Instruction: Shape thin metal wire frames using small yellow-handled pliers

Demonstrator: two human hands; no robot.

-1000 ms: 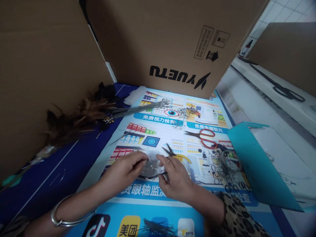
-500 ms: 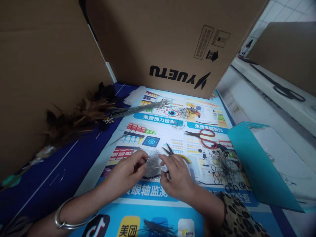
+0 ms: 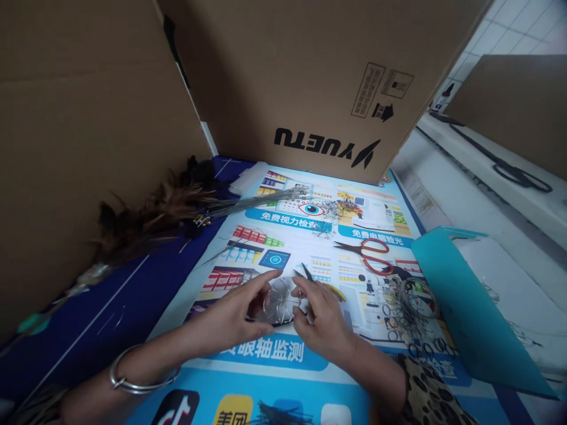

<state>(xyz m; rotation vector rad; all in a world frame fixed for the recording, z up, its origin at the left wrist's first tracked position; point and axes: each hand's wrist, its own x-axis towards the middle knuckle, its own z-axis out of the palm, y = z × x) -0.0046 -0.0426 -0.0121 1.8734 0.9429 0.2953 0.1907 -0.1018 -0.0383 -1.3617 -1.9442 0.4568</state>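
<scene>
Thin silvery wire bent into several rounded loops (image 3: 280,302) is between my two hands, low over the printed sheet. My left hand (image 3: 248,304) is open at its left side, thumb and forefinger spread apart. At the right edge of the loops, my right hand (image 3: 325,321) has its fingers curled in on the wire; the exact contact is partly hidden. Behind my right hand lie pliers (image 3: 305,273) with dark jaws and yellow handles, partly covered. Red-handled scissors (image 3: 374,255) rest farther back.
A tangle of wire rings (image 3: 405,307) and a wire coil (image 3: 420,298) lie right, beside a teal folder (image 3: 469,313). Long straight wires (image 3: 252,203) and brown feathers (image 3: 159,206) are at back left. Cardboard (image 3: 310,71) walls off the far side. Dark short wires (image 3: 283,413) lie in front.
My left hand's fingers have opened from a pinch and spread beside the wire loops. My right hand stays at their right side. The view has shifted slightly.
</scene>
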